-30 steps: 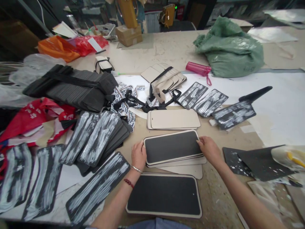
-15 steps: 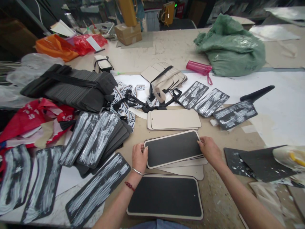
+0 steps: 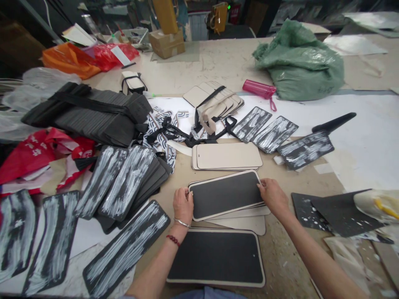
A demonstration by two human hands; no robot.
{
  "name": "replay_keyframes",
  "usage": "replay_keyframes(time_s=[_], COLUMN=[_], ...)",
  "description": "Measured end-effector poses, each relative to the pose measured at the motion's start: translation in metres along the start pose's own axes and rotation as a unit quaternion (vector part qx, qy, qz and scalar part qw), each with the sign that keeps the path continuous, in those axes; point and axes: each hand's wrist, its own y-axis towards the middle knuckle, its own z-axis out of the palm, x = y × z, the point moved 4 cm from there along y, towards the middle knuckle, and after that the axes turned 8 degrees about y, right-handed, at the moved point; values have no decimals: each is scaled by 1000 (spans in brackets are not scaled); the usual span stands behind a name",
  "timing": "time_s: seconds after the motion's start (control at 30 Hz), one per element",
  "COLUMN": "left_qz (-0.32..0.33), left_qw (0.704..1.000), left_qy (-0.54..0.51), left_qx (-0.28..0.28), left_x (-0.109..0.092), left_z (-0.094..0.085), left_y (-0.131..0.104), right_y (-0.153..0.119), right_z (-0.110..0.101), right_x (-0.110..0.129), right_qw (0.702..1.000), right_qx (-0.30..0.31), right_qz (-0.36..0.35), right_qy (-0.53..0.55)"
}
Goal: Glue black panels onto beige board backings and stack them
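A black panel with a pale border [image 3: 227,195] lies tilted over a stack of cream panels [image 3: 243,224]. My left hand [image 3: 183,204] pinches its left end, thumb on top. At its upper right corner, my right hand [image 3: 273,195] grips the edge between thumb and fingers. Nearer to me is a second black panel with a pale border [image 3: 216,257]. Beyond the held panel sits a small stack of plain cream panels [image 3: 230,155]. Black panels streaked with white [image 3: 127,245] lie to the left.
A bundle of dark grey panels [image 3: 93,112] is at the left, near red plastic [image 3: 34,155]. Three streaked black pieces [image 3: 307,149], one with a black handle [image 3: 336,121], are at the right. A green sack [image 3: 302,62] and a pink pouch [image 3: 258,89] stand farther back.
The view has shifted slightly. Both hands keep their hold on the panel's ends, with hardly any movement.
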Motion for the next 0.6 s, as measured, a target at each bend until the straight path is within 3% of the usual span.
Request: replay_keyframes(time_s=[0.17,0.3,0.4,0.5,0.6], left_qz=[37,-11,-71,-135,-180], left_qw=[999,999,991,961,892], left_qy=[12,19,-17,-123,-279], left_qx=[-2,41,110,209,308], left_x=[-6,-11,-8,-4,-11], left_z=[2,0,-5,-11,-21], left_y=[-2,4,10,13,10], right_y=[-3,-2,0,0,-4], right_z=[-2,0,2,1,-1], right_x=[2,0,-2,-2,2], right_qw=[1000,1000,1000,999,999], right_qx=[-6,-10,-9,-9,-5], right_qz=[-3,-10,-9,-12,-9], right_qy=[5,16,26,38,45])
